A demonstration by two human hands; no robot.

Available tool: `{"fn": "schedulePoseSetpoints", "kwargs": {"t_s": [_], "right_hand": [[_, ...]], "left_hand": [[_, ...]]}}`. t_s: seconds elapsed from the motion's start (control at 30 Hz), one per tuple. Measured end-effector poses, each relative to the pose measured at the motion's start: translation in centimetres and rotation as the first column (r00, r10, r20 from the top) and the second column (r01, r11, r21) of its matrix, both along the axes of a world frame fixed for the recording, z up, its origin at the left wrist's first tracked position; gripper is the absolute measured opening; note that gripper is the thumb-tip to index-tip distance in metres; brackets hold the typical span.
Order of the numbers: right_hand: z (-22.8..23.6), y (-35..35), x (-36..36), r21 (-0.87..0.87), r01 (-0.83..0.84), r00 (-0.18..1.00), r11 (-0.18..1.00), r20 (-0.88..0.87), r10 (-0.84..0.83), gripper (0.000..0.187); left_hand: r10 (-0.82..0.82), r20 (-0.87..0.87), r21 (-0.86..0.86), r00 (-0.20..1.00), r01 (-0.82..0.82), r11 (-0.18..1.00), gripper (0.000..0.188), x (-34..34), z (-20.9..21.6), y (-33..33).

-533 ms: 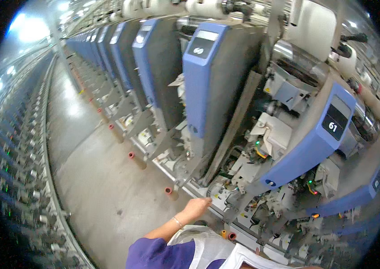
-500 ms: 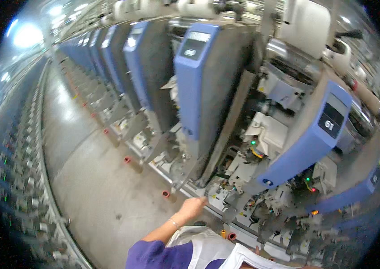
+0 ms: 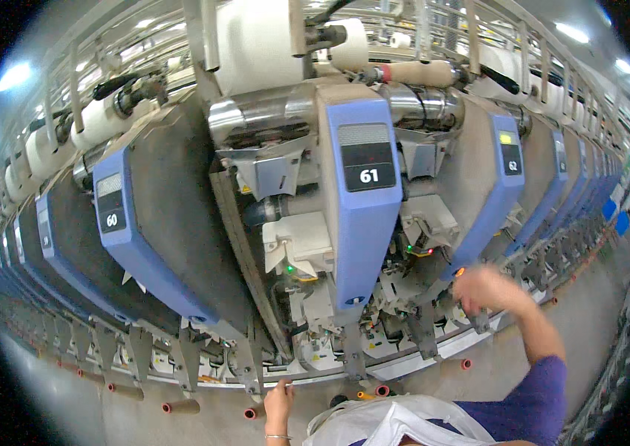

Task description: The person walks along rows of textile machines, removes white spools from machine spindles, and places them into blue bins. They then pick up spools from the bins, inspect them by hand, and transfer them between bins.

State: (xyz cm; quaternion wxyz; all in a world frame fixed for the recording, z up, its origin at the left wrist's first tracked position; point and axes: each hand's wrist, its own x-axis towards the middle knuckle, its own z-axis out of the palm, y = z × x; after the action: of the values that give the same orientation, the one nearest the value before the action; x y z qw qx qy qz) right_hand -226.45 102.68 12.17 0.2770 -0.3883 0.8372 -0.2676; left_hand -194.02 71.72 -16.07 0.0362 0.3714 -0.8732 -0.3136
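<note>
I face a long textile winding machine [image 3: 181, 245] with blue-fronted units. My left hand [image 3: 278, 399] is low in the view, fingertips touching the machine's lower rail [image 3: 315, 379] beside a red-ended tube [image 3: 251, 413]. A thin bracelet sits on that wrist. My right hand [image 3: 487, 288] is raised and blurred, up against the lower mechanism of the blue unit [image 3: 362, 201] and the one to its right. Whether it holds something I cannot tell. My right arm wears a purple sleeve [image 3: 538, 401].
A white bag [image 3: 389, 420] hangs in front of my body. Large white yarn packages [image 3: 255, 44] sit on top of the machine. Brown tubes with red ends [image 3: 181, 406] lie along the bottom conveyor. The aisle floor [image 3: 597, 320] runs off to the right.
My view has swung from looking down the row to facing the machine head-on. My right hand has come up to the mechanism; my left hand stays at the lower rail.
</note>
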Motion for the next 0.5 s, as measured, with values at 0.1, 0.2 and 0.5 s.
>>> {"fn": "schedulePoseSetpoints", "kwargs": {"t_s": [0.1, 0.2, 0.5], "right_hand": [[7.4, -6.0, -4.2, -0.481, 0.043, 0.804, 0.876, -0.504, -0.317, 0.018], [12.3, -13.6, -8.2, -0.583, -0.137, 0.46, 0.801, -0.753, -0.47, 0.016], [16.2, -23.7, -16.3, -0.449, 0.091, -0.004, 0.889, -0.893, -0.451, 0.018]], "left_hand": [[-0.041, -0.01, -0.046, 0.999, 0.04, 0.998, 0.019, 0.0, -0.5, -0.6], [-0.033, -0.028, -0.066, 0.999, 0.031, 0.997, 0.019, 0.3, -0.7, -1.2], [0.043, 0.018, -0.026, 0.999, -0.043, 0.999, 0.019, 4.6, -8.3, -0.8]]}}
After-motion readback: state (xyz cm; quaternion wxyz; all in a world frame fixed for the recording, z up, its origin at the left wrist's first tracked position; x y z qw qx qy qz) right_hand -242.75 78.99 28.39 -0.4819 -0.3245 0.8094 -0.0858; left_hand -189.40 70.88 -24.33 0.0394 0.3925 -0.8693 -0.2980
